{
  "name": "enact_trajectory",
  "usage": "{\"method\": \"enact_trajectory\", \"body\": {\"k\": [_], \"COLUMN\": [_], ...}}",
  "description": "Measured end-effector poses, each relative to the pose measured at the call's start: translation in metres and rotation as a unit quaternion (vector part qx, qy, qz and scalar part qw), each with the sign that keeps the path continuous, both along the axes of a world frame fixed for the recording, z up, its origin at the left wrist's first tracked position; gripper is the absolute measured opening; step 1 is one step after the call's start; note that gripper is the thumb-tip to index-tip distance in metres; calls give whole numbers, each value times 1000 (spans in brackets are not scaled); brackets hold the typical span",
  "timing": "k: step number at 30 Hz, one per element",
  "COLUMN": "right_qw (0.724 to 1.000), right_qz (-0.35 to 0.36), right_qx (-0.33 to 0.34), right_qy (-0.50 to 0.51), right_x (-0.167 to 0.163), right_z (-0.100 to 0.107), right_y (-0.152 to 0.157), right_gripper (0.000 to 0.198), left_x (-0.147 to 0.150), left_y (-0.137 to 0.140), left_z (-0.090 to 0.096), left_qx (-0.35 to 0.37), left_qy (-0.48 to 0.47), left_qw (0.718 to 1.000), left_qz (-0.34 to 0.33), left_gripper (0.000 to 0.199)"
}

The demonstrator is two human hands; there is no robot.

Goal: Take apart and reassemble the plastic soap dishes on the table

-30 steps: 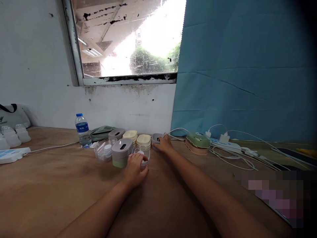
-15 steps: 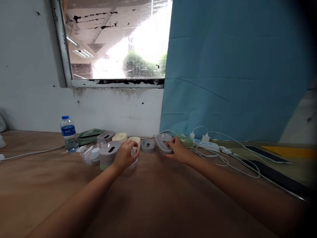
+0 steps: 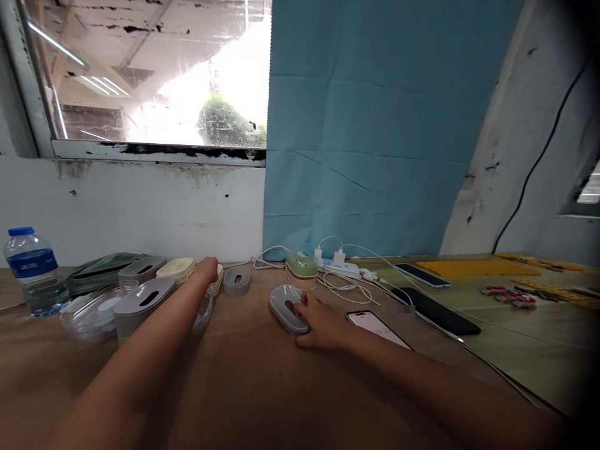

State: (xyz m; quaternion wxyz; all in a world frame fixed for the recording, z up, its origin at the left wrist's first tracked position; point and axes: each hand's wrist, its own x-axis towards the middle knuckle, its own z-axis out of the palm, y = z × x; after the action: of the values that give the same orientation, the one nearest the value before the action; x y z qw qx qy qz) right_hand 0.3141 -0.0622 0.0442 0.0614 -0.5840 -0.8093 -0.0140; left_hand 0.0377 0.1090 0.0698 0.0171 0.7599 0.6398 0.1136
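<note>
My right hand (image 3: 321, 322) is closed on a grey oval lid (image 3: 280, 305) with a slot in its top, thumb and fingers at its right side, low over the brown tabletop (image 3: 262, 387). My left hand (image 3: 206, 270) reaches to the cream containers (image 3: 175, 269); its fingers are hidden behind the hand. A small grey slotted container (image 3: 237, 281) stands just right of it. Below my left forearm is a clear plastic piece (image 3: 203, 314), partly covered. A larger grey slotted container (image 3: 145, 303) stands to the left of that forearm.
A green container (image 3: 301, 265) stands behind the grey lid. Rightward lie a lit phone (image 3: 375, 326), a power strip (image 3: 340, 269) with white cables, and dark devices (image 3: 435, 310). At left are clear tubs (image 3: 89, 312), a green pouch (image 3: 100, 273) and a water bottle (image 3: 35, 275).
The view has turned right, showing the phone. My right hand has brought the grey lid nearer to me, away from the green container. My left hand has reached farther back, its fingers now hidden.
</note>
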Motion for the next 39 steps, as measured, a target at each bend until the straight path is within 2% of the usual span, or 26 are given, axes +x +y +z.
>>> {"method": "enact_trajectory", "body": {"k": [3, 7, 9, 11, 12, 14, 16, 18, 20, 22, 25, 27, 29, 32, 34, 39], "right_qw": [1000, 997, 996, 995, 994, 988, 966, 936, 919, 918, 909, 912, 928, 941, 943, 945], "right_qz": [-6, -48, -60, -66, -65, -59, -72, -97, -102, -74, -8, 35, 65, 102, 117, 151], "right_qx": [0, -18, -21, -16, -6, 30, 79, 106, 102, 64, -2, 12, 4, -26, -42, -67], "right_qy": [20, 50, 59, 70, 85, 141, 237, 322, 367, 385, 416, 408, 368, 322, 310, 284], "right_x": [3, 5, 4, 4, 5, 7, 10, 9, 2, -11, -35, -49, -58, -63, -63, -61], "right_z": [-2, -5, -7, -9, -9, -10, -8, -4, 2, 5, 0, -9, -16, -17, -14, -11], "right_y": [0, 5, 7, 8, 7, 6, 5, 6, 6, 3, -12, -26, -39, -51, -54, -56], "right_gripper": [62, 53, 51, 51, 51, 48, 42, 38, 37, 38, 44, 45, 41, 41, 43, 48], "left_x": [-3, 0, 6, 11, 13, 13, 8, 1, -7, -16, -26, -32, -36, -39, -39, -36], "left_y": [0, -10, -29, -60, -80, -125, -170, -205, -226, -234, -232, -228, -224, -218, -215, -213], "left_z": [3, 23, 36, 43, 44, 37, 22, 2, -15, -27, -30, -27, -23, -23, -27, -35], "left_qx": [17, 91, 131, 166, 191, 194, 151, 81, 31, -2, -29, -20, 12, 65, 76, 31], "left_qy": [-6, -46, -68, -91, -128, -159, -168, -171, -155, -132, -124, -143, -170, -220, -243, -251], "left_qw": [1000, 995, 988, 979, 964, 943, 934, 932, 930, 928, 928, 924, 917, 917, 919, 913], "left_qz": [0, -14, -36, -78, -131, -217, -277, -310, -332, -348, -351, -355, -359, -327, -301, -320], "left_gripper": [28, 32, 36, 36, 34, 27, 18, 12, 11, 14, 20, 26, 32, 39, 49, 76]}}
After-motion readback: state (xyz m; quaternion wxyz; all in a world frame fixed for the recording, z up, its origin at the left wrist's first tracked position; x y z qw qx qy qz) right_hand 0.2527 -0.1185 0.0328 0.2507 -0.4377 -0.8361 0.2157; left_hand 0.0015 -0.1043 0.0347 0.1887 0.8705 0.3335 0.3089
